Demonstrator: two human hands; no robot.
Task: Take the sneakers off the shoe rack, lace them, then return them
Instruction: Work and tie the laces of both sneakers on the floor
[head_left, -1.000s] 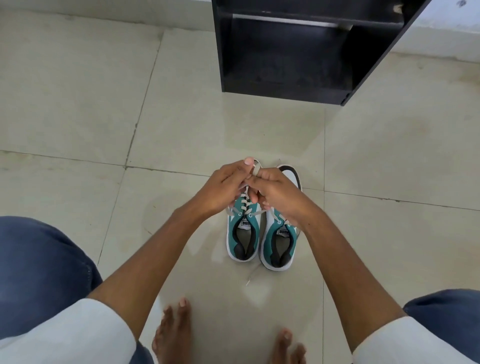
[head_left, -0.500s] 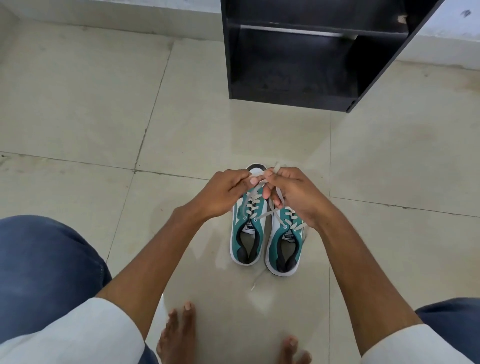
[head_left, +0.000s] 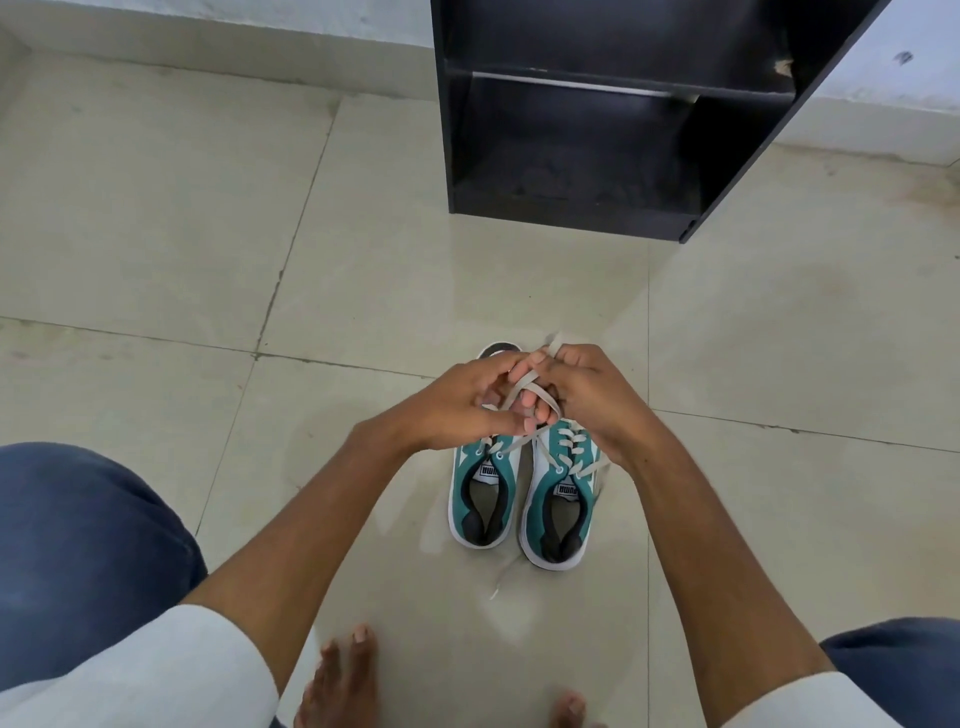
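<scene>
1. Pair of teal-and-white canvas sneakers (head_left: 517, 493) standing side by side on the glossy beige tiled floor (head_left: 156, 234), heels toward the bare feet, toes pointing at the black open-fronted wooden shoe rack (head_left: 597, 130), which stands well apart beyond them.
2. Left hand (head_left: 457, 405) and right hand (head_left: 592, 395) raised together above the toe ends, both pinched on strands of the flat off-white lace (head_left: 524, 387), which crosses between the fingers in a loop.
3. Judged step: tying off a lace. Which sneaker owns the held strands cannot be told for certain, though they seem to run down toward the left one.
4. To do it well: keep both strands under even tension, hold the crossing with one fingertip while passing the loop, then pull outward and level, not upward, so the shoe stays planted on the floor.
5. Worth checking that the flat lace lies untwisted through the eyelets before cinching.
6. A loose lace end trailing by the right sneaker's heel suggests that shoe may not be finished.
7. Legible writing: "PUMA" on the white tongue labels of both sneakers, read upside down from this view. No other text readable.
</scene>
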